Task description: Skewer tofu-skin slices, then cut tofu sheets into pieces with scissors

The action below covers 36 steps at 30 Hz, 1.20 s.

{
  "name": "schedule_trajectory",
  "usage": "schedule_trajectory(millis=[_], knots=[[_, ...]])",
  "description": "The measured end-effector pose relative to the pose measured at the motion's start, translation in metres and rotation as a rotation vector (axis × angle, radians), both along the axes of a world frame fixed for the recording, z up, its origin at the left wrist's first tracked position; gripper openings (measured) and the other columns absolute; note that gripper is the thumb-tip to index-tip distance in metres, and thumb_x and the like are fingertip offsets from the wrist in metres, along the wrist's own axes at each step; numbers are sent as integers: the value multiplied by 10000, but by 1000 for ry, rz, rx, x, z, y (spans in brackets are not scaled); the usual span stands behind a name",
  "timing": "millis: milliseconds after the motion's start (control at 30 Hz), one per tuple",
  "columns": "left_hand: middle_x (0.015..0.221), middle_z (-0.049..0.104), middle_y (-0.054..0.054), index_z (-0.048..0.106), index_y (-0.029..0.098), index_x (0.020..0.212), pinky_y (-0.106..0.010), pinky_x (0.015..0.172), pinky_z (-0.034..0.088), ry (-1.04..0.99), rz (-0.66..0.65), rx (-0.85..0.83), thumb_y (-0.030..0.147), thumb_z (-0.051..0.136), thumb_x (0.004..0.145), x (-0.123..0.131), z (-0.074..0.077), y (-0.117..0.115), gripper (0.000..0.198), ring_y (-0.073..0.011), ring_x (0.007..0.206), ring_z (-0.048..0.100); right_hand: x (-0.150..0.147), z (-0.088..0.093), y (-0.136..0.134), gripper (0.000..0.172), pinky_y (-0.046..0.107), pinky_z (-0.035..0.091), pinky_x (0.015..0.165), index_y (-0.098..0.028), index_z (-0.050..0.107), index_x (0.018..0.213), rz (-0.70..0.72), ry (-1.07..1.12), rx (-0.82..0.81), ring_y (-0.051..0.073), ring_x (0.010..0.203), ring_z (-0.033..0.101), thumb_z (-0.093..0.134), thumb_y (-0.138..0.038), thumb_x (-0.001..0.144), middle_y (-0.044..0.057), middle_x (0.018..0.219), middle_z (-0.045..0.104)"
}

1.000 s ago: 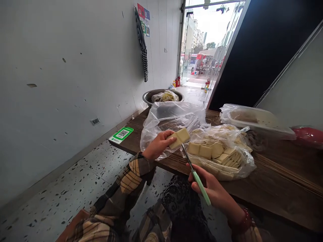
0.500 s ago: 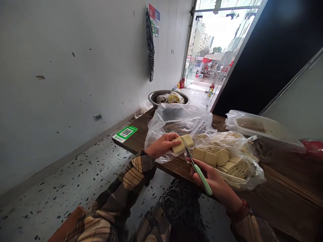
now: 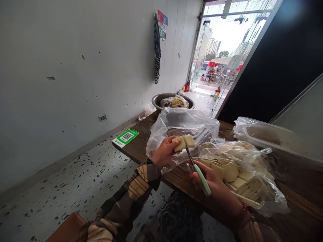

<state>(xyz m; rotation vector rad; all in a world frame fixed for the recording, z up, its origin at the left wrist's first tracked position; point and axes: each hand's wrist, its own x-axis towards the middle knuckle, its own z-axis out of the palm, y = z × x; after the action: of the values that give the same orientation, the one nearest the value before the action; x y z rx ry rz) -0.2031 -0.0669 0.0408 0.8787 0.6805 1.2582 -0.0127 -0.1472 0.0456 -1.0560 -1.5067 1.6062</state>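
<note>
at the frame's centre, the left hand (image 3: pixel 165 152) grips a pale slab (image 3: pixel 190 142) over the tabletop (image 3: pixel 145 127), while the right hand (image 3: pixel 213 183) holds a green cutter (image 3: pixel 202 179), its blade (image 3: pixel 189 156) against the slab, beside a bag (image 3: pixel 252 152) of slabs (image 3: pixel 230 173) at lower right.

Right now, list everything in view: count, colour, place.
Table: one, brown, centre to right
Bags: at least two, clear, on table
Slices: many, cream, in right bag
Slab: one, cream, centre
Cutter: one, green handle, blade at slab
Card: one, green and white, table's left corner
Tub: one, translucent, table's right
Basin: one, grey, beyond bags
Wall: one, white, left
Cloth: one, dark, hanging on wall
Posters: several, multicoloured, beside cloth
Panel: one, black, right
Floor: one, speckled grey, below
Bracelet: one, red, right wrist
Sleeves: two, tan plaid, forearms
Left hand: one, holding slab
Right hand: one, holding cutter
</note>
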Motion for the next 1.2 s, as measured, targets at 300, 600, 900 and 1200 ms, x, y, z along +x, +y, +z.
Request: schedule_trajectory(millis=[300, 600, 900, 1200], knots=[[639, 561, 19, 576, 122, 825, -178, 400, 291, 53, 74, -3, 368, 806, 605, 2, -12, 33, 402, -51, 490, 441, -12, -10, 28, 584, 234, 465, 518, -185, 571, 1219, -21, 90, -61, 107, 599, 499, 634, -588, 801, 9, 791, 562], [683, 556, 15, 574, 127, 832, -164, 401, 293, 80, 16, -47, 357, 792, 648, -2, -26, 44, 366, -43, 512, 439, -16, -22, 32, 609, 227, 423, 485, -154, 534, 1258, -63, 78, -139, 97, 561, 463, 623, -568, 821, 12, 768, 564], [654, 541, 24, 581, 122, 836, -166, 396, 281, 79, 14, -83, 370, 803, 624, -3, -23, 41, 395, -44, 506, 429, -18, -20, 32, 639, 229, 408, 453, -160, 537, 1254, -78, 73, -190, 82, 497, 431, 647, -583, 788, -9, 723, 557], [632, 523, 33, 582, 124, 834, -158, 386, 273, 68, -2, -83, 357, 803, 630, -5, -24, 41, 380, -39, 491, 427, -20, -18, 31, 662, 219, 390, 417, -165, 559, 1213, -101, 76, -222, 74, 452, 417, 683, -603, 733, -40, 652, 515]])
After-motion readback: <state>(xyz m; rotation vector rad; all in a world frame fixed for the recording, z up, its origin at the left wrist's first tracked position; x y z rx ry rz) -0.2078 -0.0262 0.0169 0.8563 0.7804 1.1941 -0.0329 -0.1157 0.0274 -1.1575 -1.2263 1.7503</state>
